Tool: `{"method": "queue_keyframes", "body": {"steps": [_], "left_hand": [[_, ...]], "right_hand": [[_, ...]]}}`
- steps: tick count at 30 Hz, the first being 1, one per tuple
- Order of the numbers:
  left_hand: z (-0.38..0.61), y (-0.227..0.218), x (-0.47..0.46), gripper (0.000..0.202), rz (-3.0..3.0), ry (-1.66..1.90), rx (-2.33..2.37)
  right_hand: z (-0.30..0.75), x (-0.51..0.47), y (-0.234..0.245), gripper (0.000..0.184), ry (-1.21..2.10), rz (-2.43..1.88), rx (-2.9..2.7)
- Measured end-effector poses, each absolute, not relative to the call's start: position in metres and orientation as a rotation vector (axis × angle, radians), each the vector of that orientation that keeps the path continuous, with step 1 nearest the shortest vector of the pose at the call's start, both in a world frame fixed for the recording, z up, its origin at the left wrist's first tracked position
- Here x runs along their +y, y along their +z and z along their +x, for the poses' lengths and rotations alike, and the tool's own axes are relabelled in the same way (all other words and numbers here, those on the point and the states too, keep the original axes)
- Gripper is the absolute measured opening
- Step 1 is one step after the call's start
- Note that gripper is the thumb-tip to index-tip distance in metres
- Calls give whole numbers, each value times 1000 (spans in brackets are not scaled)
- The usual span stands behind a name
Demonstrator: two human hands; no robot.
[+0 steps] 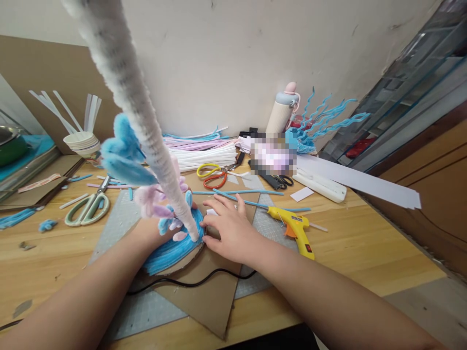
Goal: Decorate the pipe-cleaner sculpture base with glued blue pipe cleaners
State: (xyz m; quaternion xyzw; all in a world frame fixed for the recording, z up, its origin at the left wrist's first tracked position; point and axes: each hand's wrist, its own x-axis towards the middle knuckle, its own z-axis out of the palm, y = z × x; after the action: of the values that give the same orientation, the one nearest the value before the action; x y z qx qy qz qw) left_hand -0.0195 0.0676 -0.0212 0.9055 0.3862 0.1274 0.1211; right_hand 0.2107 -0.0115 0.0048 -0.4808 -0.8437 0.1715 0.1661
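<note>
A tall white fuzzy stem rises toward the camera from a round disc wound with blue fuzzy wire, which lies on a piece of brown cardboard. Blue heart shapes and pink and blue fuzzy pieces hang on the stem. My right hand rests on the cardboard at the disc's right edge, fingers bent, fingertips touching the rim. My left hand reaches under the decorations at the disc's left side; its fingers are hidden behind them.
A yellow glue gun lies just right of my right hand, its black cord running under my arms. Green scissors lie left, orange-yellow scissors behind. Bundles of white and pink wires, a bottle, stacked bowls and a white strip line the back.
</note>
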Motion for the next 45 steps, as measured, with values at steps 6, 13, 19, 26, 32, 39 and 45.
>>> {"method": "queue_keyframes", "body": {"steps": [6,13,19,26,32,39,45], "left_hand": [[-16,-14,50,31,2670,259,1072],[-12,-9,46,33,2697,191,814],[-10,-3,42,31,2687,211,861],[-15,-13,47,30,2703,186,930],[-11,-6,41,31,2680,192,930],[-10,-5,40,33,2643,244,929],[-9,-3,39,32,2632,266,945]], "right_hand": [[212,-12,2,19,534,-1407,-2364],[212,-12,2,19,554,-1417,-2365],[212,-12,5,19,575,-1423,-2364],[209,-15,1,19,555,-1423,-2320],[210,-16,1,22,599,-1439,-2294],[208,-15,-1,19,619,-1435,-2273],[208,-15,-2,18,616,-1422,-2271]]}}
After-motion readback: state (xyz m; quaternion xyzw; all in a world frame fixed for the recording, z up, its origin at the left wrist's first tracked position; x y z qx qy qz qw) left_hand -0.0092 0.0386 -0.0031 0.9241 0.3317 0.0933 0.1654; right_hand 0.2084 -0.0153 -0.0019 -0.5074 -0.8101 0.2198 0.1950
